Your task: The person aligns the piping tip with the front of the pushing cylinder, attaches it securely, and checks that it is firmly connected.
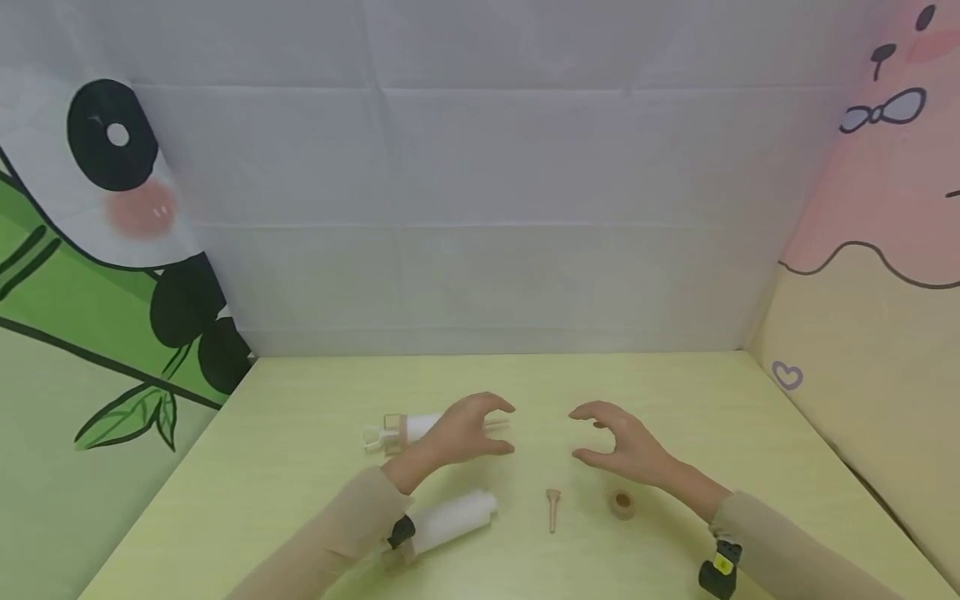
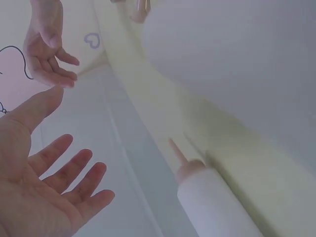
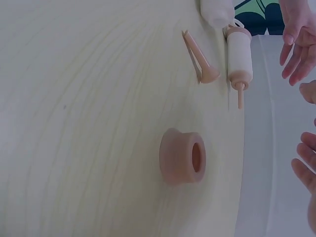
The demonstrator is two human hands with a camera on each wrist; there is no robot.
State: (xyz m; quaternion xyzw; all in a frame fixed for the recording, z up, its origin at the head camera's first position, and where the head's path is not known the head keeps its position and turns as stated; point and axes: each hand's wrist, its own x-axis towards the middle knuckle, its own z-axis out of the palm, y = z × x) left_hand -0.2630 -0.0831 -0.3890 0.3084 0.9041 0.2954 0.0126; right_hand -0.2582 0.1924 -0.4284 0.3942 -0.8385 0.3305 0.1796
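My left hand (image 1: 468, 429) and right hand (image 1: 624, 442) are held above the table, facing each other, fingers relaxed and gently curved, with nothing held. Partly behind the left hand lies a syringe-like white tube (image 1: 422, 426) with a pinkish collar, a ring handle and a thin nozzle (image 3: 240, 98). A second white tube (image 1: 453, 522) lies nearer, below the left wrist; the sleeve and wrist camera cover its pinkish end. Between the forearms lies a small pinkish funnel-shaped tip (image 1: 553, 510). Below the right hand sits a thick pinkish ring (image 3: 182, 157) with a round hole.
The light yellow table (image 1: 300, 467) meets a pale cloth backdrop (image 1: 495, 208) at its far edge. Printed cartoon panels stand along the left and right sides. Black cameras are strapped on both wrists, the right one (image 1: 722, 571) over the sleeve.
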